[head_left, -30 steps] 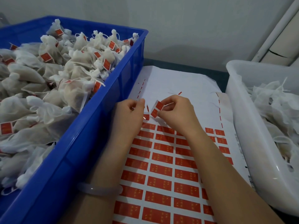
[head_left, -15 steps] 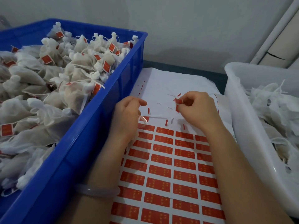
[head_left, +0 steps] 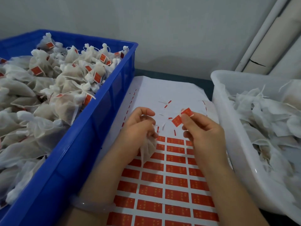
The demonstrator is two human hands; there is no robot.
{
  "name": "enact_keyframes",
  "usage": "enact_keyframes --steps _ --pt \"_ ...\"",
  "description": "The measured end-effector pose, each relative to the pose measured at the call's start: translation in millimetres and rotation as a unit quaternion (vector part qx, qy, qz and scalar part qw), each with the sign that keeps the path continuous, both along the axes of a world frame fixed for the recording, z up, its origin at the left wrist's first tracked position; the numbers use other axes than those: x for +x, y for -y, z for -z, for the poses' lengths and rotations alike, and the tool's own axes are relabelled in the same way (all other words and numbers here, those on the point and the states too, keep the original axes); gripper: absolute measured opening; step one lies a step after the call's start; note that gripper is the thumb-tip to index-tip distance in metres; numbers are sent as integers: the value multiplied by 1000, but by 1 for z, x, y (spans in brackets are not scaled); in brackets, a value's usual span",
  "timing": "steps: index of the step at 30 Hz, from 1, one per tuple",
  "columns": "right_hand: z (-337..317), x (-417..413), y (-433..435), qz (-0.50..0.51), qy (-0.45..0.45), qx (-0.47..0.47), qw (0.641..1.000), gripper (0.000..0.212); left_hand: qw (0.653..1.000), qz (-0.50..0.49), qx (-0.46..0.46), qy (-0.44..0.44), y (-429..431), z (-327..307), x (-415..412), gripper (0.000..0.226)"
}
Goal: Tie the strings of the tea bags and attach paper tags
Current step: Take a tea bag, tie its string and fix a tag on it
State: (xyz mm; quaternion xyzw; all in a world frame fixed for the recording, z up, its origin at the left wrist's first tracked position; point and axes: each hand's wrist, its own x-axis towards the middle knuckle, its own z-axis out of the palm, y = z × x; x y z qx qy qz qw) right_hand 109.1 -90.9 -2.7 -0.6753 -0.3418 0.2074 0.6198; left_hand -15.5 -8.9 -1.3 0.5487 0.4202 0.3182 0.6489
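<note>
White mesh tea bag (head_left: 147,150) hangs neck-up from left hand (head_left: 138,128); red folded tag (head_left: 178,120) at its 1-2 o'clock, pinched in right hand (head_left: 203,132).

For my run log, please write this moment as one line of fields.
left hand: grips tea bag | right hand: pinches red tag | under hands: tag sheet | blue crate: tagged bags

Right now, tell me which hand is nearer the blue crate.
Left. The left hand, holding a tea bag, is close beside the crate; the right hand, pinching a tag, is further off, by the white tub.
</note>
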Motion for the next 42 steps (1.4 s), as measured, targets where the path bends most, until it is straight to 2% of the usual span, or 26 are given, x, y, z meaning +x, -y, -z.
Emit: enact_keyframes --steps 3,6,10,13,16,17,20,24,26,30,34,37,42 --pt "12 -2 4 -8 -75 17 997 20 997 24 74 -26 5 5 -1 18" --pt "19 -1 4 -6 -108 25 994 29 994 21 101 -27 5 9 -2 12" --pt "21 -3 5 -42 -153 44 986 14 993 4 116 -14 4 6 -4 12" --pt "20 -4 6 -76 -187 61 978 26 991 6 133 6 7 3 -5 9" --pt "16 -2 7 -128 -208 73 967 23 985 -19 171 18 9 -2 -6 14" --pt "16 -2 8 -149 -192 71 968 22 982 -26 185 21 10 -3 -6 17" --pt "16 -8 11 -221 -67 25 973 22 978 -28 204 40 10 -6 -7 23" --pt "18 -22 11 -288 49 -18 956 8 979 -30 189 77 11 -5 -7 26" --pt "19 -23 12 -300 76 -35 950 6 978 -42 189 78 8 -4 -8 18" --pt "17 -18 13 -324 73 -48 942 9 980 -38 183 75 6 -2 -8 11" --pt "14 -15 12 -280 35 5 959 12 982 -2 173 71 8 1 -9 7" --pt "14 -10 13 -214 -14 57 975 15 986 22 156 61 9 1 -9 15" --pt "10 -6 13 -149 -156 94 972 11 986 58 148 52 12 0 -8 22"
